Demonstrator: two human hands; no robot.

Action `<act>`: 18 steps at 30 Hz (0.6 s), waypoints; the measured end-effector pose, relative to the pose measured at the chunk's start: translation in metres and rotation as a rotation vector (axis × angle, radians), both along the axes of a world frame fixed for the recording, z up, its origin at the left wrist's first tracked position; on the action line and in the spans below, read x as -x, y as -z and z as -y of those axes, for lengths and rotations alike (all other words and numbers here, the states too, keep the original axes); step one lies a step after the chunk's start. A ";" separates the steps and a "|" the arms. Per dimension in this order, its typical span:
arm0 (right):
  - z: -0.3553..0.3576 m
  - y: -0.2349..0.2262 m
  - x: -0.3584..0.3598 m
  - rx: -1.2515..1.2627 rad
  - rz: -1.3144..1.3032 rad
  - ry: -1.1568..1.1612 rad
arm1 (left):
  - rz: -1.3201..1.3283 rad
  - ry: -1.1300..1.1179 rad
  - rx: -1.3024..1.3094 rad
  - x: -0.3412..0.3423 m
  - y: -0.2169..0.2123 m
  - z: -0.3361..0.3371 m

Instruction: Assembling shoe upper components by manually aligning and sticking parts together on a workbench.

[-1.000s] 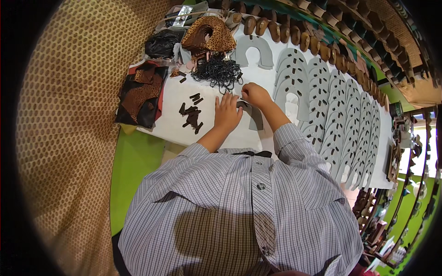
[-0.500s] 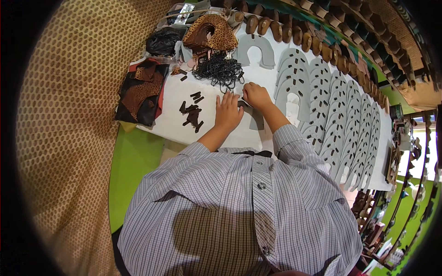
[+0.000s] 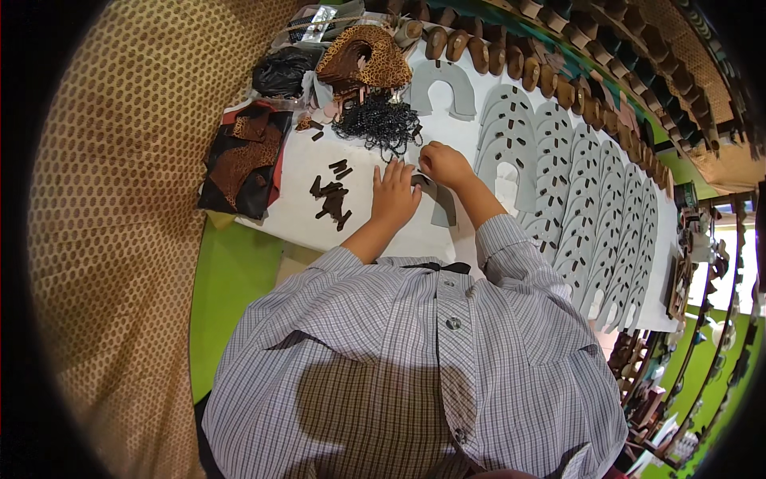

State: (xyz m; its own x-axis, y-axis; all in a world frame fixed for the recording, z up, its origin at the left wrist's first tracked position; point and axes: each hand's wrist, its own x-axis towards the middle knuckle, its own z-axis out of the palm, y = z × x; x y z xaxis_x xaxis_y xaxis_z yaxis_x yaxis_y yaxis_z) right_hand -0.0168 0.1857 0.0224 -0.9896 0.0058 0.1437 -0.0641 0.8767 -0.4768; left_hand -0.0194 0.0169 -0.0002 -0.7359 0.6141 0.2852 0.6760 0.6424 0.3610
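My left hand lies flat with its fingers stretched over a grey U-shaped piece, holding it down on the white table. Just to its right, my right hand has its fingers curled together at the far side of the same piece. What is between those fingertips, if anything, is hidden. Part of the grey piece is covered by my hands. A loose heap of small dark brown strips lies left of my left hand. Beyond my fingers sits a tangle of shiny black cord or trim.
Overlapping rows of grey U-shaped pieces with small dark strips on them cover the right side. Another grey U-shaped piece lies at the back. Leopard-print pieces are stacked behind the tangle. Wooden shoe lasts line the far edge.
My right hand has shifted very slightly at the grey piece, its fingers still curled. My left hand stays flat in the same place.
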 end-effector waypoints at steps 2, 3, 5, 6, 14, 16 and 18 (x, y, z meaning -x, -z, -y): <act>-0.001 0.001 0.002 -0.021 0.044 0.017 | 0.001 0.002 0.001 0.000 0.000 -0.001; -0.003 0.003 0.004 -0.021 0.044 0.019 | 0.003 0.004 0.003 0.000 -0.001 -0.001; -0.005 0.006 0.010 -0.068 0.075 -0.015 | 0.004 0.007 0.001 0.000 -0.001 -0.002; -0.006 0.008 0.011 -0.068 0.075 -0.013 | 0.005 0.007 0.000 0.000 -0.001 -0.002; -0.001 0.006 0.007 -0.150 0.016 -0.056 | -0.031 -0.002 -0.009 -0.001 0.000 -0.001; 0.000 0.005 0.005 -0.140 0.007 -0.051 | -0.039 -0.011 -0.011 -0.001 0.000 -0.001; -0.001 0.007 0.004 -0.130 -0.002 -0.043 | -0.047 -0.015 -0.006 -0.001 0.000 -0.001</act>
State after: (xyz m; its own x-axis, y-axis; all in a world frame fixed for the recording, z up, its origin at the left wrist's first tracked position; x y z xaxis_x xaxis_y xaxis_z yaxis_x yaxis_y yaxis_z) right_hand -0.0207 0.1864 0.0157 -0.9883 -0.0550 0.1426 -0.1034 0.9275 -0.3593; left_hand -0.0182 0.0180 0.0000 -0.7306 0.6014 0.3233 0.6827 0.6506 0.3325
